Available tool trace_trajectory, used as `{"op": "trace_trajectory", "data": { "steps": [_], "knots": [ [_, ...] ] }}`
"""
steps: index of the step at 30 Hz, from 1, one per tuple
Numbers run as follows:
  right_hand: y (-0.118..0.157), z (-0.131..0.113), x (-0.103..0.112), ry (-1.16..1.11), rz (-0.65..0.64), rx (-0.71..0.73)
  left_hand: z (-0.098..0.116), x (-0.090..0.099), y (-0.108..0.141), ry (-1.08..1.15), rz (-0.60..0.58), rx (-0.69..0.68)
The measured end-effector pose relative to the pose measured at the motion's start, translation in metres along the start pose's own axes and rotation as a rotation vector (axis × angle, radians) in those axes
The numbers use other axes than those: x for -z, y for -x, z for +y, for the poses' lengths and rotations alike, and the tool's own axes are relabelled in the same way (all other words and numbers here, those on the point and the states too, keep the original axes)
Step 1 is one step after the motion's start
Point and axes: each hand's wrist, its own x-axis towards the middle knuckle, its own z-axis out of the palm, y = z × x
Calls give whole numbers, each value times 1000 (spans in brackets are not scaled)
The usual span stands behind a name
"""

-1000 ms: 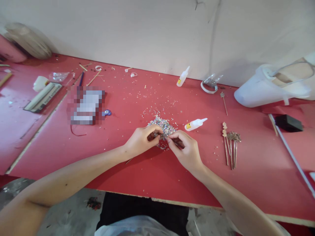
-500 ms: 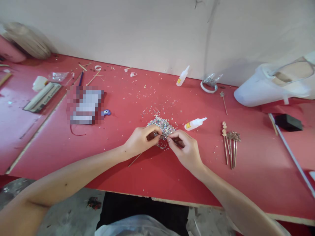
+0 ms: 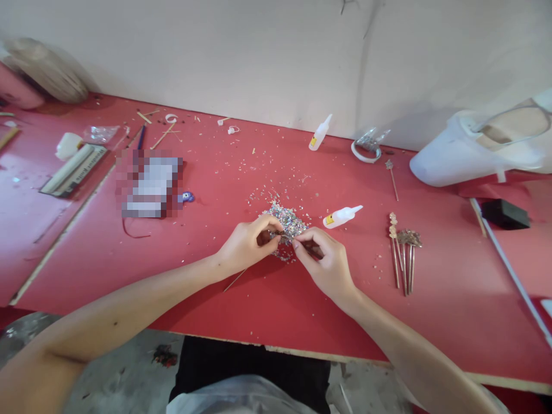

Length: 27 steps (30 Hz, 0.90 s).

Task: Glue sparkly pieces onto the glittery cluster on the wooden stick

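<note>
- The left hand [image 3: 246, 246] pinches a small dark piece [image 3: 279, 233] between thumb and forefinger, over the near part of a heap of glittery chips [image 3: 293, 218].
- A thin rod [image 3: 235, 280] juts out on the near side of the left hand; whether it joins the piece cannot be told.
- The right hand [image 3: 330, 259], fingertips together, grips a slender object [image 3: 290, 237] whose tip meets the piece's right side.
- Just beyond the right hand lies a glue bottle [image 3: 340, 218]; farther right, decorated sticks [image 3: 406, 253].
</note>
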Motion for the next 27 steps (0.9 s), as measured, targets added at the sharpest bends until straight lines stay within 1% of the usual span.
{"op": "trace_trajectory", "data": {
  "steps": [7,23,27],
  "knots": [
    [0,0,0,-14,-6,-15,2,0,0,-60,7,-39],
    [0,-4,0,7,7,23,3,1,0,-55,3,-43],
    [1,-3,0,7,5,31,2,1,-1,-85,11,-77]
  ]
}}
